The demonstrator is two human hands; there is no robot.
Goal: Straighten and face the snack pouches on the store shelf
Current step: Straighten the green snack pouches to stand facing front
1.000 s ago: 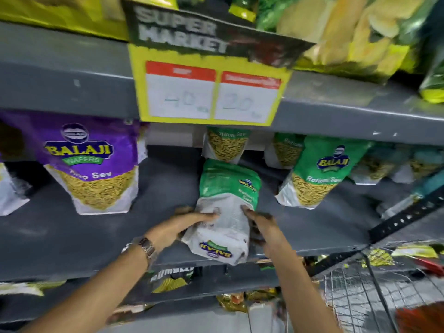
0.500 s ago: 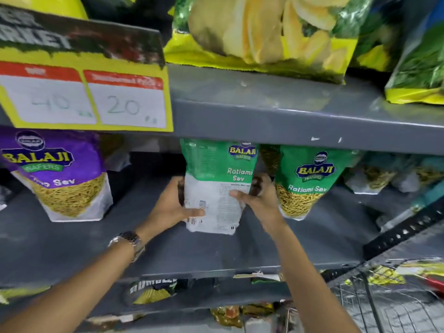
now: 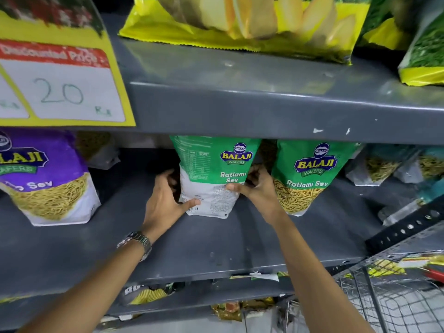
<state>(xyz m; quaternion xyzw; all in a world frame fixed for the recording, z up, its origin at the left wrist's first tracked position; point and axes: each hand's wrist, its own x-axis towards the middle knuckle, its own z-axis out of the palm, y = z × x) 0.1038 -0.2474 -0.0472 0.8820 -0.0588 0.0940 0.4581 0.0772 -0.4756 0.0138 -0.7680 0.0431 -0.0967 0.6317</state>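
A green and white Ratlami Sev pouch (image 3: 211, 174) stands upright on the grey shelf (image 3: 192, 243), its printed back side toward me. My left hand (image 3: 165, 200) grips its lower left edge, thumb across the white panel. My right hand (image 3: 257, 188) holds its right edge, thumb on the front. A second green Ratlami Sev pouch (image 3: 307, 174) stands just to the right, front facing out. A purple Sev pouch (image 3: 45, 179) stands at the far left.
Behind and to the right lie more pouches (image 3: 384, 164), tilted and blurred. The upper shelf carries yellow chip bags (image 3: 240, 22). A yellow price sign (image 3: 60, 85) hangs at upper left. A wire basket (image 3: 396, 296) sits at lower right.
The green pouch went from lying upside down near the shelf's front edge to standing upright further back, beside the other green pouch. Both hands stayed on it.
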